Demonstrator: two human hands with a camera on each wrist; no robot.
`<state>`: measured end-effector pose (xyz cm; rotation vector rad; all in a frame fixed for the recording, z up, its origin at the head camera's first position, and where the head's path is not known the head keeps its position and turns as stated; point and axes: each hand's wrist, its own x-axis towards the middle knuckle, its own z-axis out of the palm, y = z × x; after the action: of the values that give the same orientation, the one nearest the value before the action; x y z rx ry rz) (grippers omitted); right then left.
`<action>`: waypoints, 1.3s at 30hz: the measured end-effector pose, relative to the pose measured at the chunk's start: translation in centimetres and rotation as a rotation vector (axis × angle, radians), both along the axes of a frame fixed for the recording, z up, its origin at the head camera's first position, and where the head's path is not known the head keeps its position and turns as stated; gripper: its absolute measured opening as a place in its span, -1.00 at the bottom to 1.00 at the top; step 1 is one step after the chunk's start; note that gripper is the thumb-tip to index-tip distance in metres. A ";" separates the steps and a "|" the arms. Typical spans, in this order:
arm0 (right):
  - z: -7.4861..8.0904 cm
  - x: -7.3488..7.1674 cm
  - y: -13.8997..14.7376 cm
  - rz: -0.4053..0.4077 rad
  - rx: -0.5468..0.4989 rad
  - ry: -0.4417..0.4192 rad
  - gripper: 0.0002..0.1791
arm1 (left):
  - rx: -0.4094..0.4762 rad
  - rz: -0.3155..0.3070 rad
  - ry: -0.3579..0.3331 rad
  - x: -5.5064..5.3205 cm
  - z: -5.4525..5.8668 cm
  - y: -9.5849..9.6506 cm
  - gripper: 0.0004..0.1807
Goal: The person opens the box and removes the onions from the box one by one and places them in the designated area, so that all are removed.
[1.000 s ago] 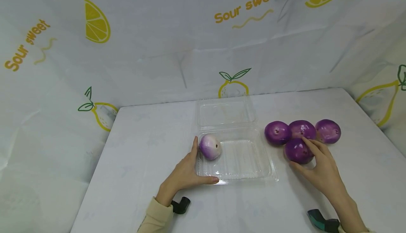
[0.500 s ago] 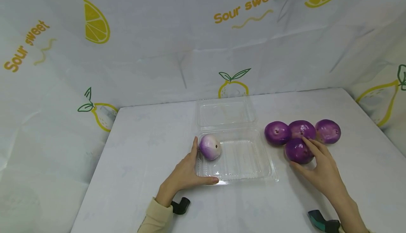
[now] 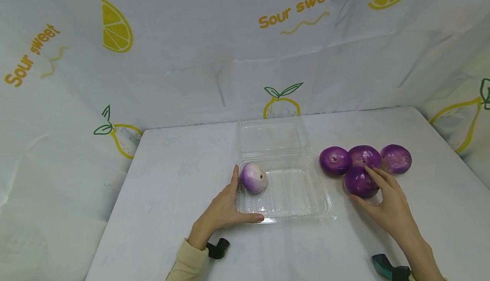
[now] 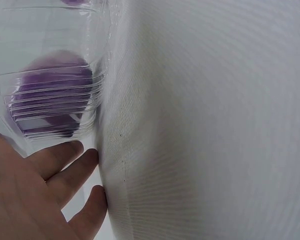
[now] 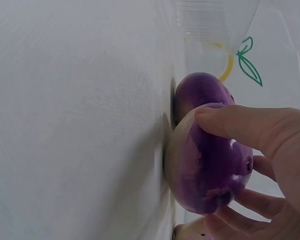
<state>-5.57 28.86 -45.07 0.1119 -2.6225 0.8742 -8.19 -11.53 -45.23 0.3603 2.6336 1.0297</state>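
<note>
A clear plastic clamshell box [image 3: 291, 191] lies with its lid [image 3: 273, 136] folded back. One round purple-and-white fruit [image 3: 253, 178] sits at the left inside it. My left hand [image 3: 222, 211] rests at the box's front left corner, fingers straight along the left side and thumb along the front edge. To the right, my right hand [image 3: 388, 202] holds a glossy purple fruit [image 3: 360, 182] between thumb and fingers. This fruit is on the table, as the right wrist view shows. Behind it stand three more purple fruits, left [image 3: 334, 160], middle [image 3: 365, 156] and right [image 3: 396, 158].
The white-covered table [image 3: 164, 179] ends at the back against a hanging white cloth [image 3: 183, 60] printed with lemons. Dark devices sit at both wrists, one by the left sleeve [image 3: 189, 257].
</note>
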 end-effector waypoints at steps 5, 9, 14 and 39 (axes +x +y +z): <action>0.1 0.2 0.0 -0.004 -0.015 -0.007 0.01 | 0.002 0.002 -0.006 0.1 0.0 0.0 0.62; 0.4 0.3 0.0 -0.003 -0.026 0.002 -0.01 | 0.000 0.003 -0.005 0.1 0.1 0.0 0.62; 0.9 0.3 -0.1 0.002 -0.049 0.024 -0.04 | -0.004 0.001 -0.002 0.1 0.1 0.0 0.61; 2.4 -0.3 -3.9 0.094 -0.236 0.227 -0.27 | 0.005 0.003 0.000 0.0 0.0 0.0 0.62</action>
<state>-5.87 24.96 -42.67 0.2578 -2.3029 1.1251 -8.20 -11.49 -45.23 0.3578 2.6333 1.0373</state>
